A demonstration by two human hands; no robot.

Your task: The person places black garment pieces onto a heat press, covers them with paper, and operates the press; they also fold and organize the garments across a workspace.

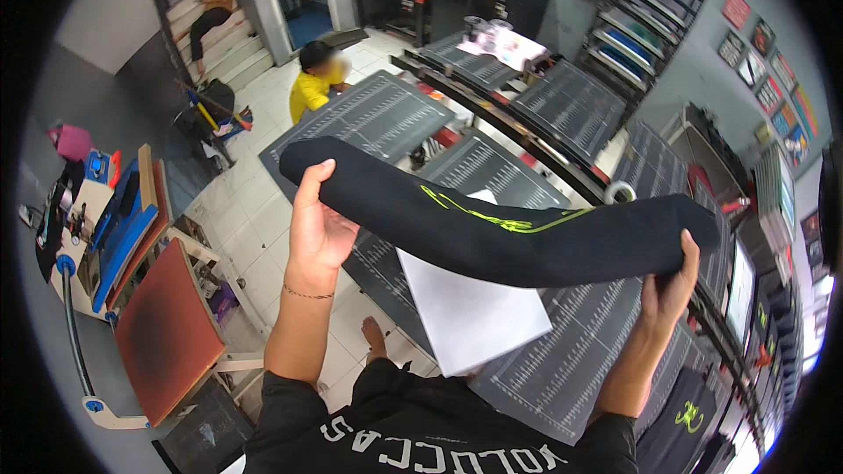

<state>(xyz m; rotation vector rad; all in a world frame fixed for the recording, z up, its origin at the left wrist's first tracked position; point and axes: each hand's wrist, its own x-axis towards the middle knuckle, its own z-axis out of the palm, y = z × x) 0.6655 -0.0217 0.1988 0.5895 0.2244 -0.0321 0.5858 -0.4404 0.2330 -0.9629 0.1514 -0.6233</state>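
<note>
A rolled black garment (pixel 378 203) with a thin lime-green print stretches across the view, held up in the air and sagging in its middle. My left hand (pixel 320 224) is closed on its left end, thumb on the near face. Round the right end, my right hand (pixel 669 285) grips it from below with the thumb up. Most of the fingers are hidden behind the cloth. Beneath the garment a white sheet (pixel 470 320) lies on a dark printing board (pixel 544 377) marked with pale scale lines.
More marked boards (pixel 378 114) fan out around a dark rail (pixel 518 120). A person in yellow (pixel 312 92) is by the far-left board; another sits on the stairs (pixel 211 13). A heat press (pixel 162 333) stands at left. A black shirt (pixel 680 417) with lime print lies lower right.
</note>
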